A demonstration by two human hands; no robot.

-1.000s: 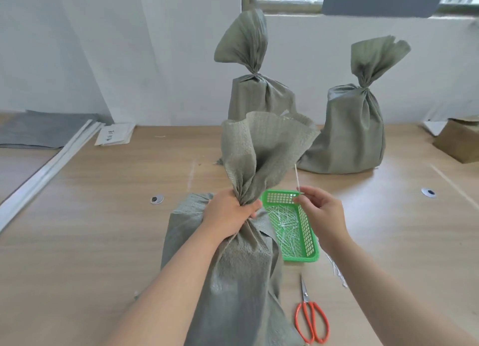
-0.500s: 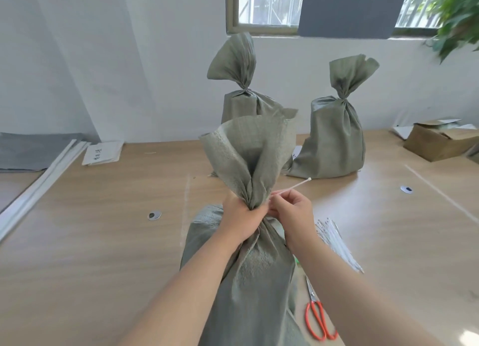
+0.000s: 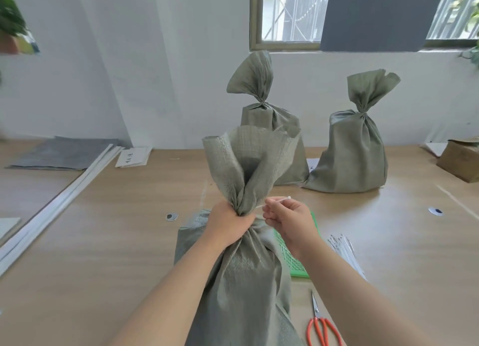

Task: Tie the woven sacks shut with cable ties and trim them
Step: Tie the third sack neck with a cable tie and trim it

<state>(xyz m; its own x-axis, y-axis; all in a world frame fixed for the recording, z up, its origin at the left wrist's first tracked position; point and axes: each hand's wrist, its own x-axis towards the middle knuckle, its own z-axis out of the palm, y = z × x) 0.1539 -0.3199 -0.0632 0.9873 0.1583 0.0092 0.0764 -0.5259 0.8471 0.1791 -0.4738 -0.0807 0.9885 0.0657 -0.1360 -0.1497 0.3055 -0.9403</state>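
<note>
Head view: two sacks (image 3: pixel 344 148) behind near sack (image 3: pixel 241 268) already tied. Left hand (image 3: pixel 228 222) clamping its neck, right hand (image 3: pixel 287 216) pinching cable tie (image 3: pixel 278 200) beside neck; looping, cinching, scissors (image 3: pixel 321 327) trimming left.

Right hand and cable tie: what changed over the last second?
The right hand carried the cable tie from above the green basket across to the sack's gathered neck. The left hand kept gripping the neck; the scissors stayed put.

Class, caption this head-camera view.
Left hand grips the sack neck; right hand brings a cable tie to it.
</note>
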